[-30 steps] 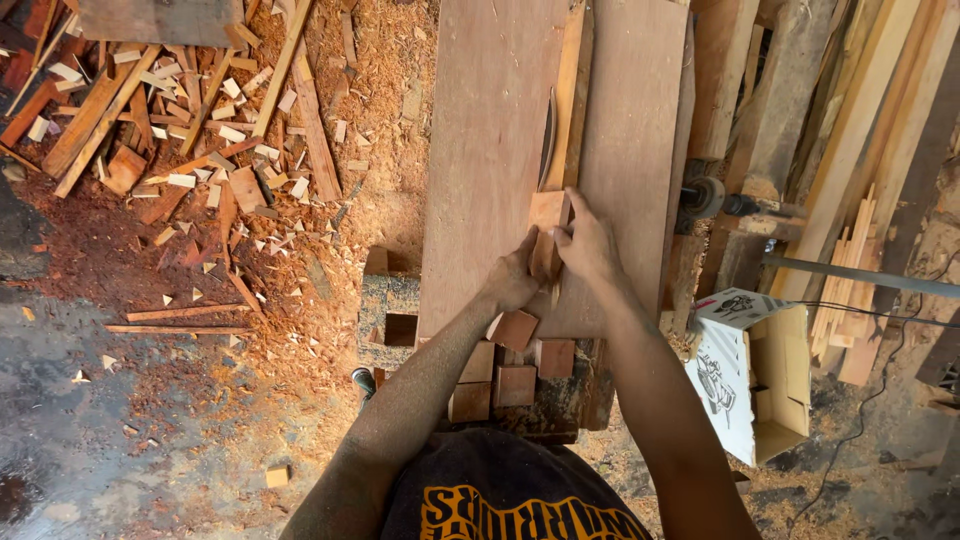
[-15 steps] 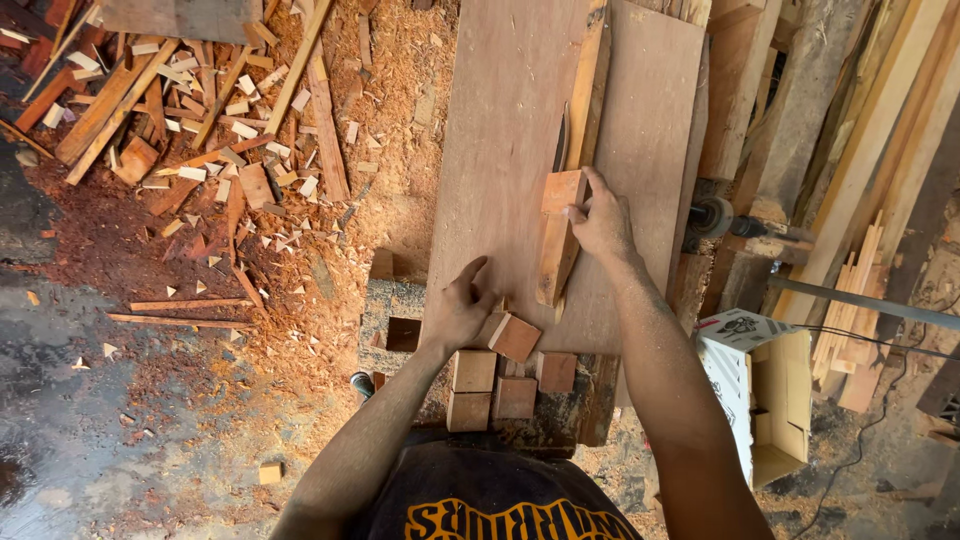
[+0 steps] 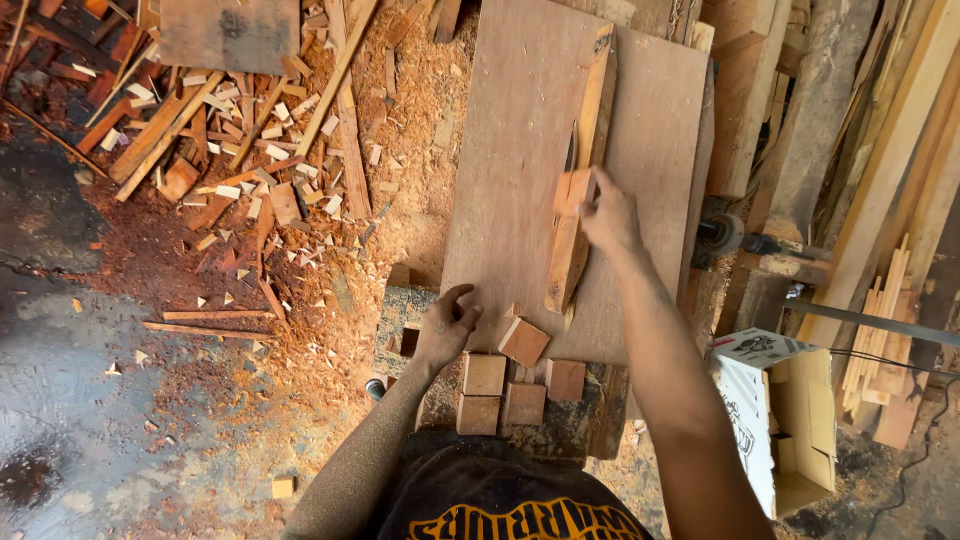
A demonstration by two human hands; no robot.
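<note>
A small reddish wooden block [image 3: 577, 189] sits pressed against the long wooden guide strip [image 3: 583, 170] that runs up the middle of the plywood table top [image 3: 510, 150]. The right hand [image 3: 608, 212] grips that block from the near side, fingers closed over it and holding it tight to the strip. To do this well, I'd say the block wants to stay flat on the board and snug along the strip, with fingertips kept back from the dark slot beside it — likely where a blade sits, though I can't tell for sure.

The left hand [image 3: 445, 325] rests at the near edge of the table, fingers loosely curled, gripping nothing, just beside a tilted cut block [image 3: 523, 341]. More square blocks [image 3: 484, 374] lie in a cluster below it, near enough to catch an elbow. A white cardboard box [image 3: 775, 400] stands open to the right — and offcuts and sawdust [image 3: 250, 180] cover the floor to the left.
</note>
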